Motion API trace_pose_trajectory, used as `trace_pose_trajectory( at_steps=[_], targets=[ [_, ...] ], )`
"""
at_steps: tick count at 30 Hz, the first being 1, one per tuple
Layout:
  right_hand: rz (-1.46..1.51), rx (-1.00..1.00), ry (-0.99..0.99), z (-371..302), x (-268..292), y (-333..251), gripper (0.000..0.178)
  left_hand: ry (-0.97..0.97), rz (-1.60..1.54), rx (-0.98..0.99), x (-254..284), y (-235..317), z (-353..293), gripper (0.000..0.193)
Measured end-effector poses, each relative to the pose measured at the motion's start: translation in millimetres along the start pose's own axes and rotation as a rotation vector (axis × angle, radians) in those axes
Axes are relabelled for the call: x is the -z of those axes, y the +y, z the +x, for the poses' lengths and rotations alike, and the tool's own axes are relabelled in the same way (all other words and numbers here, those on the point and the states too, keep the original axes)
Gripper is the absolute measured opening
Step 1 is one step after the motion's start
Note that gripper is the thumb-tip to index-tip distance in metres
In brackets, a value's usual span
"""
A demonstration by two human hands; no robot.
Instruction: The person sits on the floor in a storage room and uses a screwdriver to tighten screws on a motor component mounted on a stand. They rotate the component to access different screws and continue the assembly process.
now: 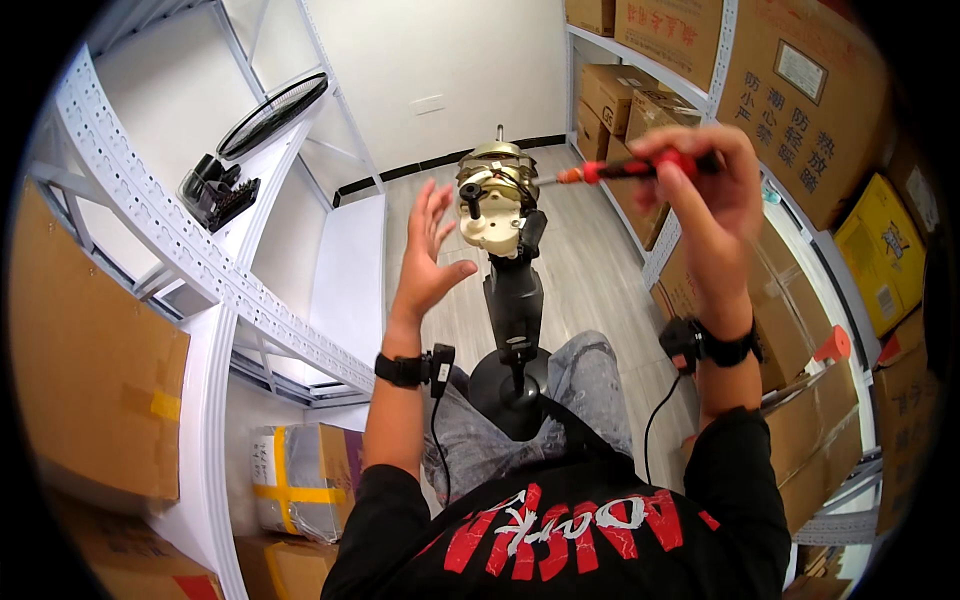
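Note:
In front of me stands an electric fan with its motor exposed: a cream gear housing with a black knob, wires, and a metal shaft pointing away from me. Its black neck runs down to a round black base between my legs. My right hand is closed around the handle of a red and black screwdriver. The screwdriver's shaft points left, its tip at the right side of the motor; whether it touches cannot be made out. Just left of the motor, my left hand is open with fingers spread, holding nothing.
A white metal shelf on the left carries a round fan grille and black parts. Cardboard boxes fill the right-hand rack, beside a yellow package. A taped box sits low left. Cables hang from both wristbands.

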State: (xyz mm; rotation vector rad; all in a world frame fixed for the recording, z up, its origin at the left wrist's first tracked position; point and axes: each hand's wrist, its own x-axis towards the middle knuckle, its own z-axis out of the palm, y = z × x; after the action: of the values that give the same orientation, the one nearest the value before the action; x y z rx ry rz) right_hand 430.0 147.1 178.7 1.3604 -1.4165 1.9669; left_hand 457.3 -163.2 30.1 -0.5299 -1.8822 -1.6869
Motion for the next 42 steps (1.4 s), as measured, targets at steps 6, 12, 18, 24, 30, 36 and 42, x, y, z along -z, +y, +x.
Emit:
trace_pose_trajectory(
  at_steps=[6, 12, 18, 24, 30, 36, 42],
  targets=[
    [-0.056, -0.034, -0.020, -43.3, 2.6, 2.1, 0.030, -0.192, 0.211, -0.061, -10.2, 47.9, 53.2, 0.140],
    [-0.190, -0.029, 0.009, -73.4, 7.7, 22.8, 0.030, -0.012, 0.495, -0.103, -48.2, 55.4, 47.8, 0.139],
    [-0.236, -0.014, 0.039, -81.4, 5.5, 28.3, 0.029, 0.134, 0.520, -0.152, -74.2, 55.3, 34.1, 0.135],
    [-0.235, 0.036, 0.061, -84.6, 5.1, 37.1, 0.030, 0.145, 0.459, -0.185, -67.1, 49.5, 32.6, 0.129],
    [-0.255, 0.061, 0.072, -86.4, 4.7, 39.4, 0.030, 0.202, 0.512, -0.197, -72.7, 43.8, 31.2, 0.127],
    [-0.284, 0.078, 0.069, -89.3, 5.2, 39.8, 0.030, 0.243, 0.524, -0.207, -80.1, 41.8, 30.1, 0.125],
    [-0.293, 0.086, 0.080, -91.2, 5.0, 42.5, 0.029, 0.294, 0.650, -0.222, -87.0, 42.0, 28.4, 0.125]
  ],
)
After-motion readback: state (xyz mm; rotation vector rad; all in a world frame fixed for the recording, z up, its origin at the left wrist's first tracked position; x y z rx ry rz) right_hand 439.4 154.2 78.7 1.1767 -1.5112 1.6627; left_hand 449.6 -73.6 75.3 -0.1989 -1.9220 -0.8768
